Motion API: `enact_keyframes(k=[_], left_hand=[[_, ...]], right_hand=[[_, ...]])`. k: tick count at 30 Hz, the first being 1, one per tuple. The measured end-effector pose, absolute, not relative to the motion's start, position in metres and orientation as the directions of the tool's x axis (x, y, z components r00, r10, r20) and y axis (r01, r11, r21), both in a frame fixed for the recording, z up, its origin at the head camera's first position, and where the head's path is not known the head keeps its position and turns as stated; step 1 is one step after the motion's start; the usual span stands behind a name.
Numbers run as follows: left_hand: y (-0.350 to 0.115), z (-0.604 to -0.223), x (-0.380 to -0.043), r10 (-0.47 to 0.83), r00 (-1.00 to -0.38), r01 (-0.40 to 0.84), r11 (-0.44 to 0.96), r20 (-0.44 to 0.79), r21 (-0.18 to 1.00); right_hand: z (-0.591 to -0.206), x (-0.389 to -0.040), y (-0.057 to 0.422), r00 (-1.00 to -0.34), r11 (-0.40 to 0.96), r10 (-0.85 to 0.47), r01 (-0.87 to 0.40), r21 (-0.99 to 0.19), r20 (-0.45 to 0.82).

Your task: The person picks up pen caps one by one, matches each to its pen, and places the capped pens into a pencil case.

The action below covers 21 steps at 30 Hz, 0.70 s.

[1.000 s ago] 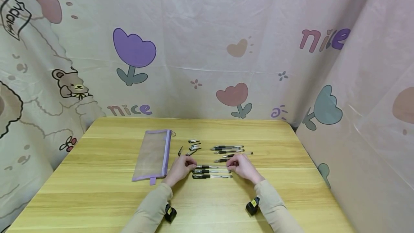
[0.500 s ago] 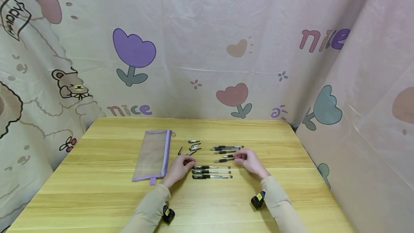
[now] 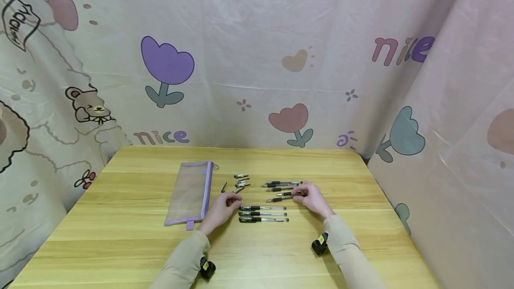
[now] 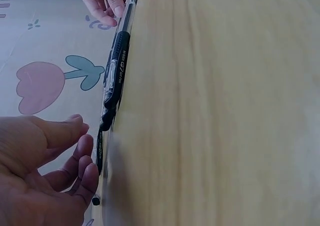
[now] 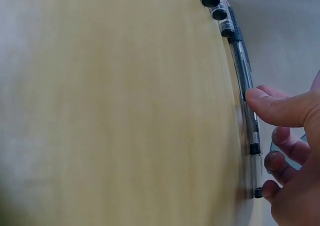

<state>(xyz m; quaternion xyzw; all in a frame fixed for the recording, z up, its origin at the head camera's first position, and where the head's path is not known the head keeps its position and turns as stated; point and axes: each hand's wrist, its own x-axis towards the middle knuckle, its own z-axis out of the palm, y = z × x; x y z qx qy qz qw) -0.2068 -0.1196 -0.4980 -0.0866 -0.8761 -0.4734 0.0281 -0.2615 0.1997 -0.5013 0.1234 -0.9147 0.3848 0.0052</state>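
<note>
My right hand [image 3: 311, 200] has left the row [image 3: 263, 213] and gone over to the bare pens [image 3: 277, 189].

A second ago it was at the right end of the row, where three pens with their tops on lie side by side on the bench [image 3: 120, 240]. Now it is at the right ends of the pens with no tops, just behind the row, but I can't tell if my fingers are gripping one. My left hand [image 3: 221, 211] has hardly moved; its fingers [image 4: 90, 181] are loose and hold nothing, near the row's left end and the small caps [image 3: 242, 185]. The bag [image 3: 188, 193] lies to the left. I think this means I'm done with those three for now, and the others get my care.
</note>
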Motion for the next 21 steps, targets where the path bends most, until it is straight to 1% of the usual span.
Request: enact_keyframes(k=[14, 21], left_hand=[[-0.1205, -0.5015, -0.2063, 0.12, -0.984, 0.175, 0.536, 0.131, 0.826], [-0.1208, -0.5012, -0.2061, 0.122, -0.984, 0.174, 0.531, 0.129, 0.829]], right_hand=[[-0.5046, -0.2643, 0.1976, -0.97, 0.69, -0.221, -0.227, -0.687, 0.098], [-0.5044, -0.2638, 0.1976, -0.964, 0.698, -0.242, -0.254, -0.67, 0.114]])
